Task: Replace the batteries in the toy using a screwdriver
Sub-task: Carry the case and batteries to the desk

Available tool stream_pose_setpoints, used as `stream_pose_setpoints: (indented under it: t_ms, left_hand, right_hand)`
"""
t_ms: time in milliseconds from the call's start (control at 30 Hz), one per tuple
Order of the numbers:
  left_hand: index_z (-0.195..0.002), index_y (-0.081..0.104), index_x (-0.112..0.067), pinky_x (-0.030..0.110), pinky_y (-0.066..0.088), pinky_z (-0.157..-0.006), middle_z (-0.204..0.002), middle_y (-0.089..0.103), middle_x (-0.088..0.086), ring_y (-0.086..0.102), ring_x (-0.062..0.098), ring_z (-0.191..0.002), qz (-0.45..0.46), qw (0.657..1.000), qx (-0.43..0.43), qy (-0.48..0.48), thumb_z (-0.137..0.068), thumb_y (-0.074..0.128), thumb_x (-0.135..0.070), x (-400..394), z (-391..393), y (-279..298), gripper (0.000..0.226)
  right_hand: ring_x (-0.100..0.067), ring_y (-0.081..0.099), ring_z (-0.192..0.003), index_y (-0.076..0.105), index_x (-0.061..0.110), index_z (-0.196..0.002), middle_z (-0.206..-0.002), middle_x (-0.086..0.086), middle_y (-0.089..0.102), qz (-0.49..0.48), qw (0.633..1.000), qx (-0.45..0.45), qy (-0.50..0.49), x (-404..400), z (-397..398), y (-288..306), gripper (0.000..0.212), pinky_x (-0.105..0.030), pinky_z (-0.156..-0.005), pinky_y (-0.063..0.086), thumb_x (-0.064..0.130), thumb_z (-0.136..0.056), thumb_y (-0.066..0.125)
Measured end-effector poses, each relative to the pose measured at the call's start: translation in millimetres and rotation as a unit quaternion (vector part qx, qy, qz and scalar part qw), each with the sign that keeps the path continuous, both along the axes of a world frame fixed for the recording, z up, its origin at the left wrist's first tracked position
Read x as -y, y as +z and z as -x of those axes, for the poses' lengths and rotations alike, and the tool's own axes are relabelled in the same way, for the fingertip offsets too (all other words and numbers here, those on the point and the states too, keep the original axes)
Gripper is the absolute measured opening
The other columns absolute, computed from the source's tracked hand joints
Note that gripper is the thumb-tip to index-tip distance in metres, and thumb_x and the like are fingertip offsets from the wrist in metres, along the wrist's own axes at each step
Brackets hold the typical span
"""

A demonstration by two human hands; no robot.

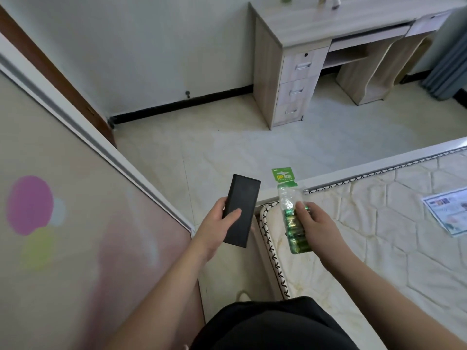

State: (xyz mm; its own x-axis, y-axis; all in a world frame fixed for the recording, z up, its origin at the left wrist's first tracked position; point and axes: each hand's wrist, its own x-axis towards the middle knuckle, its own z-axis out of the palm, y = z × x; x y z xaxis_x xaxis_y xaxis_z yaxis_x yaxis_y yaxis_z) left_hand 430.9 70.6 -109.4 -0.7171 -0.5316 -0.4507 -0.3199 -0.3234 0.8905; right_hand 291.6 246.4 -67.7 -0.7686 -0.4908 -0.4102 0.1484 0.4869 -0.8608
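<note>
1. Setting: tiled floor, a bare quilted mattress at right, a wooden desk against the far wall.
2. Right hand: fingers curled over a plastic pack of green batteries, held above the mattress corner. Likely light but dense; the film is soft and slippery, so grip across the cells, not the green card header.
3. Left hand: thumb and fingers clamp a flat black case at its lower half. It appears rigid and smooth; hold by the long edges.
4. A printed sheet lies on the mattress. No toy or screwdriver is visible.
</note>
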Motion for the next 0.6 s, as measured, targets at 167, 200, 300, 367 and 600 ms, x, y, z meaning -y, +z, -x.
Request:
stream_pose_setpoints:
  t_ms: [167, 200, 300, 367, 600]
  left_hand:
    - [-0.126, 0.051, -0.016, 0.048, 0.057, -0.085, -0.121, 0.064, 0.019, 0.07, 0.039, -0.093, -0.015, 1.0, -0.005, 0.019, -0.098, 0.054, -0.018, 24, 17, -2, 0.028]
    - [-0.127, 0.05, -0.017, 0.05, 0.055, -0.089, -0.122, 0.064, 0.017, 0.069, 0.039, -0.097, -0.012, 1.0, -0.005, 0.017, -0.098, 0.056, -0.02, 28, 21, -3, 0.03]
    - [-0.129, 0.049, -0.024, 0.054, 0.049, -0.099, -0.125, 0.065, 0.006, 0.064, 0.032, -0.111, -0.001, 1.0, 0.002, 0.005, -0.09, 0.063, -0.033, 39, 33, 1, 0.042]
    - [-0.13, 0.048, -0.026, 0.052, 0.048, -0.1, -0.125, 0.065, 0.004, 0.064, 0.03, -0.113, -0.002, 1.0, 0.004, -0.002, -0.089, 0.063, -0.035, 46, 41, 2, 0.045]
    - [-0.126, 0.051, -0.03, 0.052, 0.049, -0.099, -0.122, 0.067, 0.002, 0.065, 0.027, -0.11, -0.006, 0.999, 0.047, -0.003, -0.092, 0.063, -0.034, 78, 60, -16, 0.036]
  right_hand:
    - [-0.027, 0.067, -0.074, 0.061, 0.024, -0.091, -0.082, -0.009, 0.067, -0.009, 1.0, 0.005, -0.006, 16, 10, -10, 0.026, -0.045, -0.071, 0.056, 0.044, -0.098, 0.047]
    - [-0.029, 0.068, -0.076, 0.061, 0.025, -0.09, -0.083, -0.01, 0.067, -0.014, 1.0, 0.006, -0.005, 18, 12, -13, 0.026, -0.047, -0.072, 0.057, 0.046, -0.097, 0.047]
    - [-0.03, 0.069, -0.078, 0.062, 0.026, -0.09, -0.083, -0.01, 0.069, -0.014, 1.0, 0.019, -0.004, 30, 22, -20, 0.027, -0.049, -0.073, 0.058, 0.047, -0.097, 0.047]
    - [-0.027, 0.069, -0.076, 0.063, 0.026, -0.09, -0.082, -0.008, 0.069, -0.014, 0.999, 0.032, -0.004, 41, 33, -23, 0.026, -0.045, -0.072, 0.057, 0.045, -0.098, 0.046]
    - [-0.023, 0.066, -0.079, 0.064, 0.02, -0.101, -0.087, -0.006, 0.068, -0.014, 0.999, 0.035, 0.004, 103, 92, -36, 0.028, -0.037, -0.07, 0.054, 0.042, -0.098, 0.047]
